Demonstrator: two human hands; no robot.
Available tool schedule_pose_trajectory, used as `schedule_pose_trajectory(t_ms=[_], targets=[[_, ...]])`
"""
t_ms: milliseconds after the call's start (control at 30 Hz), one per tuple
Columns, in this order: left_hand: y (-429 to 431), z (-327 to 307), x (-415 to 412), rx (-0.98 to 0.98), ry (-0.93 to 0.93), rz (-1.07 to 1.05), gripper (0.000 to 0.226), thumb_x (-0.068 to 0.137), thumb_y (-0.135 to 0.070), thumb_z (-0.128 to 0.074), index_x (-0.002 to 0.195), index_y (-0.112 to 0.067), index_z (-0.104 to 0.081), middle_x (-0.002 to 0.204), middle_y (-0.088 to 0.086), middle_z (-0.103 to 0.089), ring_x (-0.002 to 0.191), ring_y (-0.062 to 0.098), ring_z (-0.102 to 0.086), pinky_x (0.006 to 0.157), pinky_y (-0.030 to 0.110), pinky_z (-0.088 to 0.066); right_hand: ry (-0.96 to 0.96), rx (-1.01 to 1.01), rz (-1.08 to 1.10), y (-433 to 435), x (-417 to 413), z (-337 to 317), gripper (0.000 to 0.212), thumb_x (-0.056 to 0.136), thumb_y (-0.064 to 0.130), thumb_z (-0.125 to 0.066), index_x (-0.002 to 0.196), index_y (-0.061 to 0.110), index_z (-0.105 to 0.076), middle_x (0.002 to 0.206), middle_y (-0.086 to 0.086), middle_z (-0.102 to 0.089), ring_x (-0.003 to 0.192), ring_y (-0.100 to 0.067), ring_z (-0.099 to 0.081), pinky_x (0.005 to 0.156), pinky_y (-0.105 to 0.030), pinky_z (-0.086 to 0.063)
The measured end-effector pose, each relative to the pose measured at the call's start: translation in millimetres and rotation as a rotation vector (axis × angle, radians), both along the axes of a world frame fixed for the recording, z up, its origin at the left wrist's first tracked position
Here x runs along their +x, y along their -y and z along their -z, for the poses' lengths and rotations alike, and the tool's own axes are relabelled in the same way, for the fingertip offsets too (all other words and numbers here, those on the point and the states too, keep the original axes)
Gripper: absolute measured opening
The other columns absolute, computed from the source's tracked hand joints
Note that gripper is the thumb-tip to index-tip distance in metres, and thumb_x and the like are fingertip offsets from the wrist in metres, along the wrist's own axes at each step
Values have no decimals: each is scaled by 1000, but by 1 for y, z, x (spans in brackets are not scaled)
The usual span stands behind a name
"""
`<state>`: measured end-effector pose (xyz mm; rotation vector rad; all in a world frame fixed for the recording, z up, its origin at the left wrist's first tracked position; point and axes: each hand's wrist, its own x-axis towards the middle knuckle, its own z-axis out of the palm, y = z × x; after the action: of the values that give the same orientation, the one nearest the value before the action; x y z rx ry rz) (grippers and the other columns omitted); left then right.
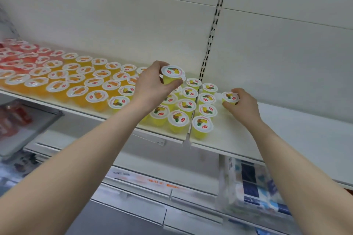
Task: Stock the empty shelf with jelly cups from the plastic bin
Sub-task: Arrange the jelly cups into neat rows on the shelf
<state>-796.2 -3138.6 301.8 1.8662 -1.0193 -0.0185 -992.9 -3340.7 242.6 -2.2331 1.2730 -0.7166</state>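
On the top shelf [296, 120], cups stand in packed rows: red cups [19, 53] far left, orange cups [76, 82] mid, yellow cups [179, 120] up to and just past the shelf joint. Left hand [152, 86]: fingers and thumb curled round one yellow jelly cup [172, 75], held upright above the yellow rows. Right hand [243, 104]: fingers grasping a second jelly cup [230, 98] just right of the last yellow column, probably seated on the shelf, base hidden. Slotted upright [212, 34] runs up the back wall. Packets [250, 179] below are blurred.
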Motion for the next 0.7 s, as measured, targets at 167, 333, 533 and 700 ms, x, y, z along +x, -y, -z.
schedule_pose_trajectory(t_ms=[167,333,533,700], targets=[[5,4,3,22,27,1,47,77,-45,-77,115,-26,-57,97,-15,-62,81,3,-58,77,32,-52,14,4,-23,15,9,6,42,82,27,-71,121,20,-59,116,-4,-65,107,-27,-59,92,-42,-48],[17,3,-3,23,49,64,44,75,-40,-76,112,-27,-56,102,-12,-64,88,7,-60,80,39,-53,-10,-31,-61,24,9,11,35,84,30,-69,116,23,-55,113,-5,-62,101,-27,-58,87,-43,-48],[46,-7,-30,80,57,190,50,71,-44,-80,112,-27,-56,107,-11,-63,96,8,-61,84,32,-51,-194,-137,-196,30,-6,5,46,89,31,-66,134,24,-54,127,-5,-57,113,-26,-56,92,-35,-43],[79,-5,-61,192,258,305,51,70,-53,-77,111,-27,-61,106,-8,-62,103,13,-53,83,29,-44,-412,-288,-250,41,-28,-17,60,92,28,-59,149,21,-39,149,-8,-43,131,-33,-43,105,-43,-38]])
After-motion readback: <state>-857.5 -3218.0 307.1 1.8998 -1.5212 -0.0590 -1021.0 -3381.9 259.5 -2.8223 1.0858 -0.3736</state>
